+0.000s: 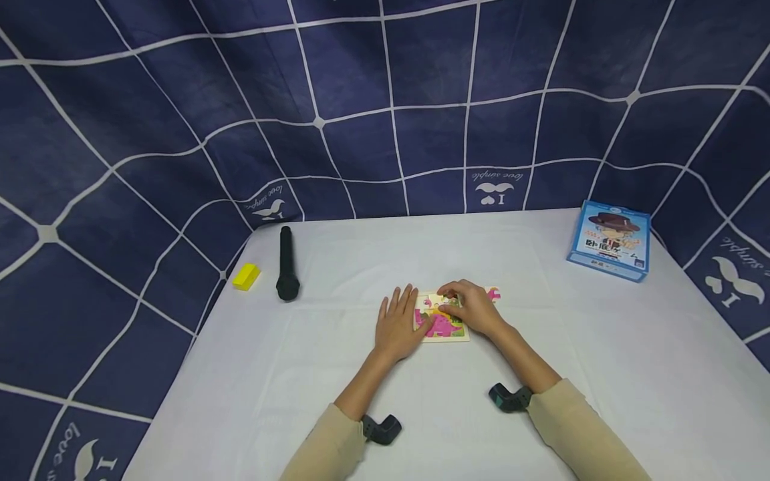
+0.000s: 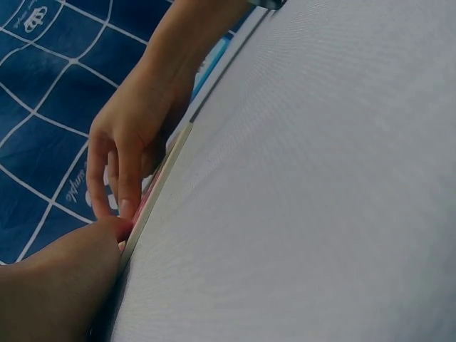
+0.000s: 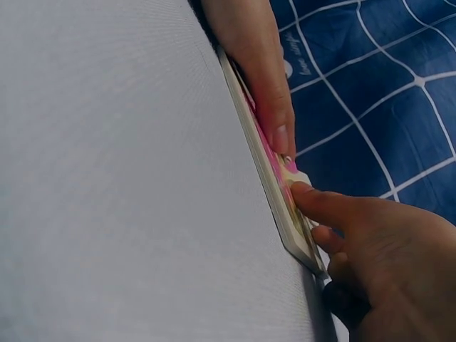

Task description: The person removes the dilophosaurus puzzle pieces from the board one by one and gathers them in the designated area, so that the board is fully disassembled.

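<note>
A small jigsaw puzzle [image 1: 441, 327] with a pink picture lies in a pale wooden tray [image 1: 448, 339] on the table. My left hand [image 1: 397, 327] rests along the tray's left side, fingers straight, with its thumb across the pink picture. At the upper right of the tray my right hand [image 1: 472, 307] pinches a puzzle piece [image 3: 303, 177] between thumb and fingers, tilted a little off the other pieces. Another pink-and-white piece [image 1: 494, 294] lies just beyond the tray, partly hidden behind the right hand.
A black microphone [image 1: 287, 267] and a yellow block [image 1: 246, 276] lie at the table's left. A blue game box [image 1: 610, 240] sits at the back right. A navy checked cloth [image 1: 421, 133] hangs behind the white-covered table [image 1: 337, 374]. Each wrist wears a dark camera mount.
</note>
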A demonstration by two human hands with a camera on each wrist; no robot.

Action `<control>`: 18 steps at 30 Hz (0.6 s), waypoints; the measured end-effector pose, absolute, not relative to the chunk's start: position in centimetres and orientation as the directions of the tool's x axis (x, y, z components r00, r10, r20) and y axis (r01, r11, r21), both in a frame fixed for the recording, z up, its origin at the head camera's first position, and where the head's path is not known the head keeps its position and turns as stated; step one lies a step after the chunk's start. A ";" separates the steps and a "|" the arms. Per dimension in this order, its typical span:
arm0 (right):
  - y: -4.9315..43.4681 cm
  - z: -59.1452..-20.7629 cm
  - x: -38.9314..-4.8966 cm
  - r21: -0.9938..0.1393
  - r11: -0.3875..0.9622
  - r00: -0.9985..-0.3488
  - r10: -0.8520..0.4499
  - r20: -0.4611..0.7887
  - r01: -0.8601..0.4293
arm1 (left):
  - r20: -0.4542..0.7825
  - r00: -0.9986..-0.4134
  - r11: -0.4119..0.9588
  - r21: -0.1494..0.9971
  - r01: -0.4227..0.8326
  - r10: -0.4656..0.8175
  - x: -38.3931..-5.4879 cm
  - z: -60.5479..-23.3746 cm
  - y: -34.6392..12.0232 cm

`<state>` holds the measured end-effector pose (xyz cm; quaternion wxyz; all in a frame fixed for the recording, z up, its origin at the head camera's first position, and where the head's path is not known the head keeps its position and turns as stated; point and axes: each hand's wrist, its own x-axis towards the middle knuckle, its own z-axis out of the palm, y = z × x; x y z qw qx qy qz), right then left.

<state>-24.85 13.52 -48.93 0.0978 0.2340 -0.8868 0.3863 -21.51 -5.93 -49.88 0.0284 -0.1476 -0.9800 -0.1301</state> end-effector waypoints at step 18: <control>13.6 -49.7 -25.0 -0.782 0.462 -0.902 -0.314 0.298 -0.419 | 0.143 -0.947 0.910 0.269 0.315 0.286 -21.4 -49.9 -6.0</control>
